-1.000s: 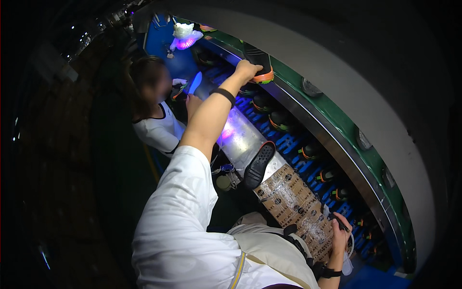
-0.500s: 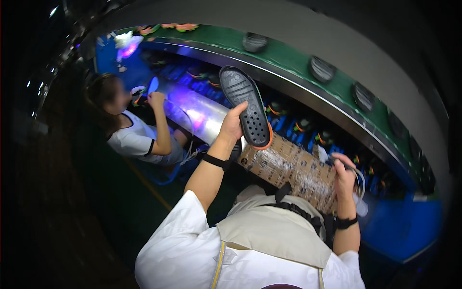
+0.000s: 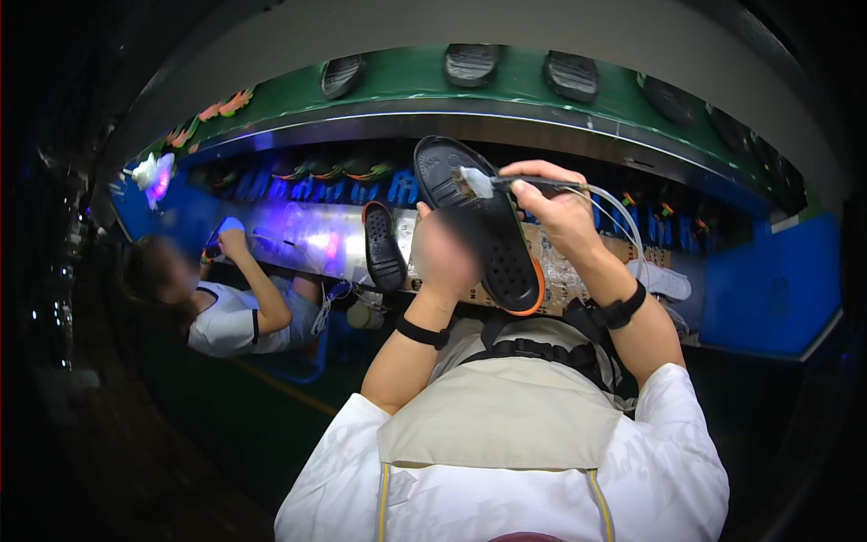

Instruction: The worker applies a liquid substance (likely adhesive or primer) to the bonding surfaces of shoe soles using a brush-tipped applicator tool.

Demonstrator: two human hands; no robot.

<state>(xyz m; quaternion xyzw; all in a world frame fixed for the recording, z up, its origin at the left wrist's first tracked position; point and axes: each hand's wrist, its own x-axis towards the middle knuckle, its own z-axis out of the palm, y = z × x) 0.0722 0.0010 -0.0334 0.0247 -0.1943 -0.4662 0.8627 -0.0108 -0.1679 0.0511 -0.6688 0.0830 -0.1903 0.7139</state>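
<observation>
Two hands occupied: left hand (image 3: 444, 250) grips sole (image 3: 508, 239), right hand (image 3: 562, 210) pinches brush (image 3: 479, 182) at sole's far half; should left grip slip, bristles might smear sole's rim.

The scene is dimly lit and is darkened at the rim. Violet glare is reflected by the metal surface (image 3: 339, 237); a pink glow is seen at the white lamp (image 3: 155, 176). The left hand (image 3: 447, 251) is blurred, and the green belt (image 3: 406, 81) is bent by the lens.
</observation>
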